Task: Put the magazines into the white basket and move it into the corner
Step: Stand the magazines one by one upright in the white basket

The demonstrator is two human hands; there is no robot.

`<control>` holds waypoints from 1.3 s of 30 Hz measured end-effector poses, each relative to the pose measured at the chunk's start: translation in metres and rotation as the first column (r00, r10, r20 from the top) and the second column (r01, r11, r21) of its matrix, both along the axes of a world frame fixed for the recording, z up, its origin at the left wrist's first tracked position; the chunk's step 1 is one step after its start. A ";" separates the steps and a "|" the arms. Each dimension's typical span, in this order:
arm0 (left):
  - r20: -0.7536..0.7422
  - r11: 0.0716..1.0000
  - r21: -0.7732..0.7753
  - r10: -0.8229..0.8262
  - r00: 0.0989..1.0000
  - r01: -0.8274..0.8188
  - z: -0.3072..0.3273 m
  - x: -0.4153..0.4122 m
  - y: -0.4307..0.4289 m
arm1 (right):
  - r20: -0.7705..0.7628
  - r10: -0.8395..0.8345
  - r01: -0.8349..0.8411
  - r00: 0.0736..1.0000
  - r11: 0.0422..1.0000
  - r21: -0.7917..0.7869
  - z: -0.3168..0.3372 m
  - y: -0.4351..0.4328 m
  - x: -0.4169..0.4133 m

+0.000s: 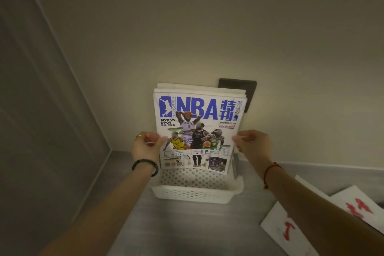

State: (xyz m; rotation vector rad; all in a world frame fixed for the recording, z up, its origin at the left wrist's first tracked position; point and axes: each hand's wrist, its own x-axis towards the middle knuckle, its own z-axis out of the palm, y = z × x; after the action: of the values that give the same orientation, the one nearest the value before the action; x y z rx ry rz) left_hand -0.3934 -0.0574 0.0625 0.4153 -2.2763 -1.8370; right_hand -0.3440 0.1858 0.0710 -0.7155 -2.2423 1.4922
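Nearest you, at the lower right, white sheets with red brush strokes [324,220] lie on the grey desk [187,228], cut off by the frame edge and partly covered by your right forearm. Beyond them the white basket [195,192] sits on the desk with its perforated front wall facing you. The stack of magazines [199,129] stands upright in it, long axis vertical, the NBA cover facing you and its title at the top; the basket's far wall is hidden behind it. Your left hand [146,146] pinches the stack's left edge and your right hand [252,144] pinches the right edge, fingers closed on the paper. How many magazines sit behind the cover is hard to make out. Behind the stack, a dark wall plate [238,87] is mostly covered on the beige wall [207,27].
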 end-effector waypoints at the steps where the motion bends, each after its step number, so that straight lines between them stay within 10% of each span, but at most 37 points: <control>1: -0.011 1.000 -0.005 -0.019 1.000 0.018 0.002 0.008 0.003 | 0.005 0.019 -0.019 1.000 1.000 0.013 0.003 0.005 0.006; 9: 0.013 0.952 0.070 -0.298 0.954 0.296 0.007 0.112 0.054 | 0.060 0.146 -0.153 0.987 0.979 0.133 0.033 0.100 0.105; 21: 0.528 0.856 0.321 -0.517 0.674 0.406 -0.057 0.249 0.199 | 0.397 0.204 -0.307 0.895 0.928 0.213 -0.016 0.217 0.243; 30: 0.601 0.791 0.601 -0.356 0.716 -0.111 -0.087 0.290 0.275 | 0.645 0.404 -0.632 0.649 0.759 0.159 -0.081 0.241 0.301; 39: 0.402 0.848 0.507 -0.395 0.826 0.159 -0.081 0.302 0.300 | 0.714 0.377 -0.735 0.590 0.618 0.280 -0.096 0.241 0.309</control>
State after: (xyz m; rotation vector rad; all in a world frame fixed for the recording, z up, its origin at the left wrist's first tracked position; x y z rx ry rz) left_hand -0.0916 0.2421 -0.0182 0.7218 -2.2731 -2.7134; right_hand -0.0353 0.4263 -0.0248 -0.2365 -3.4607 0.7104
